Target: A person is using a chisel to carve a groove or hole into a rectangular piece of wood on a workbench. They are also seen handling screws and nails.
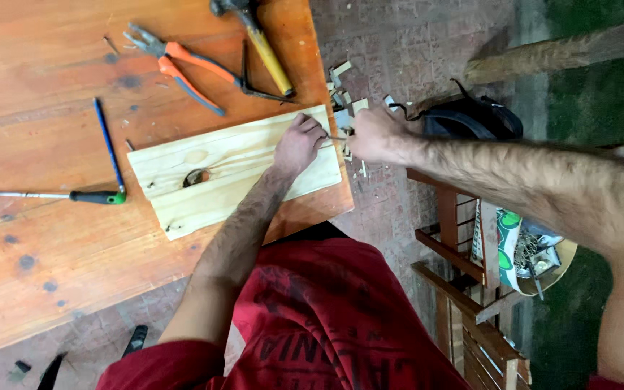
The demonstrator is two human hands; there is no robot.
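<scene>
A pale pine board lies on the orange-brown wooden surface, its long axis running from lower left to upper right, with the right end reaching the surface's edge. A dark knot hole sits left of the board's middle.

Both hands work at that right end. The left hand rests on top of the board near its far corner, fingers curled and pinched together on something thin and dark, perhaps a nail or small tool; it is too small to tell. The right hand hangs just off the board's end, past the edge of the surface, closed in a loose fist with its fingertips meeting the left hand's, so the two pinch at the same spot. The left hand is the nearer one to the board; the rest of the board stretches away to the left of both.

Beyond the board lie orange-handled pliers and a yellow-handled hammer. To the left lie a blue pencil and a green-handled screwdriver. Wood chips litter the brick floor.
</scene>
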